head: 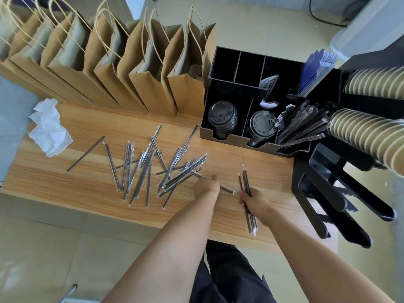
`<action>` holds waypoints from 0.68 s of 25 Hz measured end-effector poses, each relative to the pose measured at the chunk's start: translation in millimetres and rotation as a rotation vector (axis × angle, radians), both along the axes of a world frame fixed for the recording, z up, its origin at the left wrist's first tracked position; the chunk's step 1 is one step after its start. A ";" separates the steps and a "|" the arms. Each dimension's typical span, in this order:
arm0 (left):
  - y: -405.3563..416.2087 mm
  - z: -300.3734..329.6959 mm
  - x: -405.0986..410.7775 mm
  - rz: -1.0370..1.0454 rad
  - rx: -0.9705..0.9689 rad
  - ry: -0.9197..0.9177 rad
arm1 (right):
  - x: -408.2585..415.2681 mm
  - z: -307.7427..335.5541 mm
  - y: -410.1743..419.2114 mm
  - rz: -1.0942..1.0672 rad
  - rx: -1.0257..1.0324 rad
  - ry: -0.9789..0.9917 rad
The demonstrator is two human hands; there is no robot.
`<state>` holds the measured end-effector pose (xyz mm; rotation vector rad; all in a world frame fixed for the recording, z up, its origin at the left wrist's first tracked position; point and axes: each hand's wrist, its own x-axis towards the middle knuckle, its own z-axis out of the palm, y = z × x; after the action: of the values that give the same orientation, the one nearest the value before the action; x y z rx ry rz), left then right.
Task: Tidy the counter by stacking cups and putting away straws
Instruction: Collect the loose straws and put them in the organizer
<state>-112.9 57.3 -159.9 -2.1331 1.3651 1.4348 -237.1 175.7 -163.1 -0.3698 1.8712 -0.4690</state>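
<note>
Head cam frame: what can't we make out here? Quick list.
- Left hand: fingers hidden behind the back of the hand; hold on the straw unclear.
- Bundle of straws in the right hand: count unreadable, they overlap.
- Cup stacks: cut off by the right edge.
- Lids: embossed text too small.

A light wood-grain surface (87,184) stands on a pale tiled floor (251,25); beyond it, a black cable (317,15) crosses the tiles.
</note>
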 end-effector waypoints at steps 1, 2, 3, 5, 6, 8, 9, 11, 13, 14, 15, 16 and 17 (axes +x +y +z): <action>-3.5 -1.4 -2.9 -0.030 -0.027 -0.015 | -2.9 -1.4 3.5 -0.026 0.002 0.008; -5.9 -2.1 -5.5 -0.056 -0.037 -0.020 | -5.8 -4.4 7.1 -0.068 0.000 0.007; -7.0 -1.2 -6.8 -0.083 -0.041 -0.021 | -8.1 -6.4 9.9 -0.118 -0.006 -0.004; -3.9 0.5 -6.6 -0.163 -0.022 -0.038 | -9.7 -9.2 12.5 -0.248 -0.008 -0.049; -0.9 1.9 -5.7 -0.197 -0.004 -0.048 | -9.6 -10.3 12.1 -0.303 0.000 -0.065; 6.0 3.8 -4.9 -0.234 0.065 -0.004 | -7.7 -9.6 6.3 -0.327 0.045 -0.053; 8.7 5.8 -5.0 -0.269 0.095 0.044 | -6.2 -8.0 1.3 -0.306 0.064 -0.035; 13.2 11.8 -6.0 -0.446 0.146 0.140 | -1.8 -1.7 -10.9 -0.270 0.061 -0.033; 11.0 18.4 -5.0 -0.698 0.160 0.213 | 4.8 6.2 -24.2 -0.283 0.043 -0.077; 7.6 22.2 -4.1 -0.807 0.158 0.235 | 8.5 7.5 -30.3 -0.292 0.033 -0.094; 4.0 24.9 -3.6 -0.889 0.153 0.247 | 11.5 7.8 -35.2 -0.291 0.025 -0.095; 0.1 27.3 -2.5 -0.939 0.138 0.256 | 14.3 7.2 -39.1 -0.288 0.021 -0.084; -5.1 29.0 0.9 -0.964 0.107 0.252 | 17.3 6.7 -43.8 -0.284 0.025 -0.061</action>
<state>-112.0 52.3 -130.9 -0.9471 1.9401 1.2901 -219.7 131.9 -156.5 -0.0713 1.8763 -0.6399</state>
